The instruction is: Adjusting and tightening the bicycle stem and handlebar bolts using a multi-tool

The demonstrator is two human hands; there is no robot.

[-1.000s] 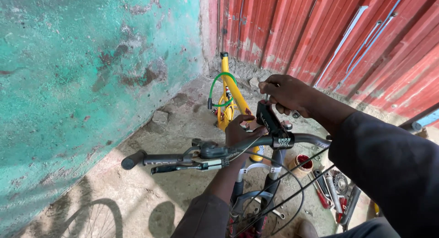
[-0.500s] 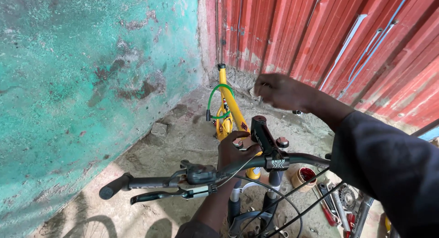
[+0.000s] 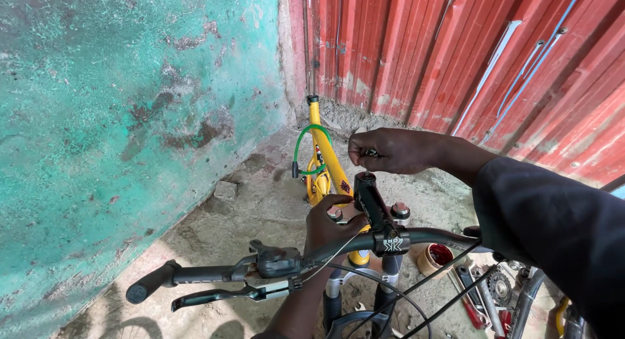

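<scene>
Grip (image 3: 153, 282) and brake lever (image 3: 221, 295) sat at lower left on the handlebar (image 3: 325, 248). The left hand (image 3: 333, 223) remained wrapped about the fork crown beneath the stem (image 3: 372, 207), fingers closed on it. A yellow frame (image 3: 323, 158) leaned at the wall corner behind. The right hand (image 3: 390, 150) had lifted since the earlier frame and was held just above the stem top, fingers pinched shut on a small dark part (image 3: 371, 153), kind not discernible. Tools (image 3: 472, 300) lay on the floor at lower right.
</scene>
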